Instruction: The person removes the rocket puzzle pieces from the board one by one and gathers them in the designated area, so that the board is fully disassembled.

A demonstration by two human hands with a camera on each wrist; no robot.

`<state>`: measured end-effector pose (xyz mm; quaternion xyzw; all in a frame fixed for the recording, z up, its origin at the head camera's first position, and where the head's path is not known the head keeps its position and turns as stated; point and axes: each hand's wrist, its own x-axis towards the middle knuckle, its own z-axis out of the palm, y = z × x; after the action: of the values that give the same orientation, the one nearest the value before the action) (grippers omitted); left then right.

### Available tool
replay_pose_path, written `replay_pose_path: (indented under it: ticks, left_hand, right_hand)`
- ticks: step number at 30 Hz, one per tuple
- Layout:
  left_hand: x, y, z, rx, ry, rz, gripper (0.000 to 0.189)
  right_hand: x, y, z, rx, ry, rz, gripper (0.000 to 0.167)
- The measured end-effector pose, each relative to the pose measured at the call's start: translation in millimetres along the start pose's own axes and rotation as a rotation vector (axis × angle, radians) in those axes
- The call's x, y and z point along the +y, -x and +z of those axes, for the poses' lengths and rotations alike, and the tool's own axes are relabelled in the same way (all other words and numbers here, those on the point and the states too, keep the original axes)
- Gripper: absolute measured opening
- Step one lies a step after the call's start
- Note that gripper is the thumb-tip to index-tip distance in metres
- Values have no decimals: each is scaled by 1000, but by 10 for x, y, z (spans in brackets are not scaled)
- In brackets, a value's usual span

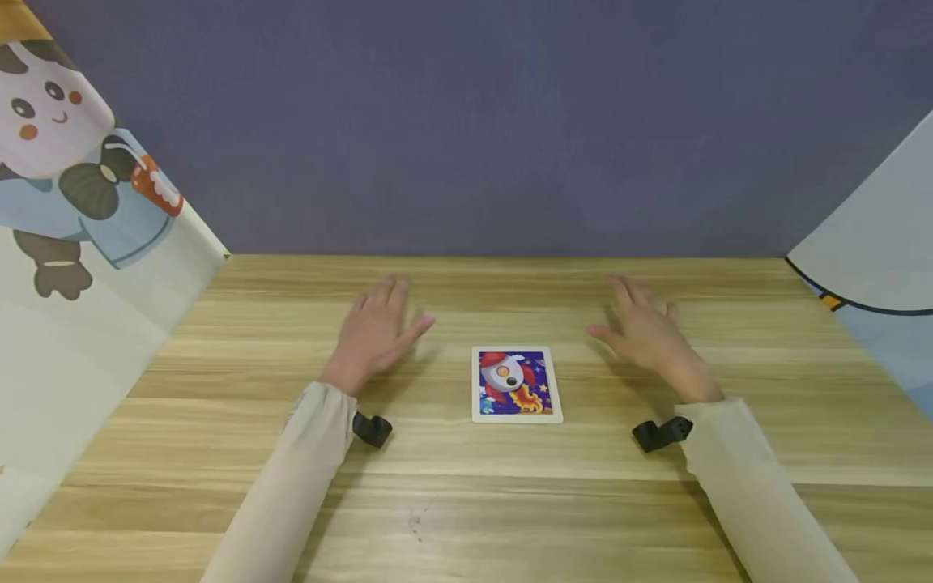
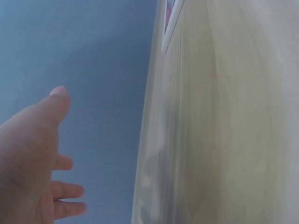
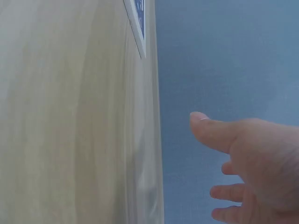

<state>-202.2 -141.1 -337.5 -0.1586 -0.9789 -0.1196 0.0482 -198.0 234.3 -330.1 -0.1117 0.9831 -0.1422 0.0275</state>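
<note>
A small square picture puzzle point(image 1: 516, 385) with a white frame lies flat on the wooden table, showing a rocket, flames and stars on dark blue. To its left, my left hand point(image 1: 375, 332) is held palm down with fingers extended and thumb out toward the puzzle. My right hand point(image 1: 649, 332) mirrors it on the other side, its thumb also pointing inward. Neither hand holds or touches anything. In the left wrist view the left thumb point(image 2: 53, 105) and several fingertips stand apart. The right wrist view shows the right thumb point(image 3: 210, 130) likewise spread, with a corner of the puzzle's frame point(image 3: 140, 44) at the top.
The wood-grain table point(image 1: 437, 502) meets a dark blue-grey wall panel point(image 1: 510, 129) at its far edge. A cartoon-printed sheet point(image 1: 131, 283) borders the left side, and another printed sheet point(image 1: 882, 219) borders the right. Black wrist cameras point(image 1: 373, 429) sit at both cuffs.
</note>
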Motion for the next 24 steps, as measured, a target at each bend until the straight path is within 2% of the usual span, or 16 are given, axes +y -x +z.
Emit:
replay_pose_path:
  ticks: [5,16,24]
  left_hand:
    - [66,-7,25,-48,49,-11,76]
    - [180,29,48,-96,67,-17,78]
    - [328,1,100,-130,90,26,78]
  right_hand:
    - [-44,8,24,-5,-30,-31,84]
    - [-141,4,79,-24,-75,-112,74]
    - [-234,-8,129,-56,-109,-139,74]
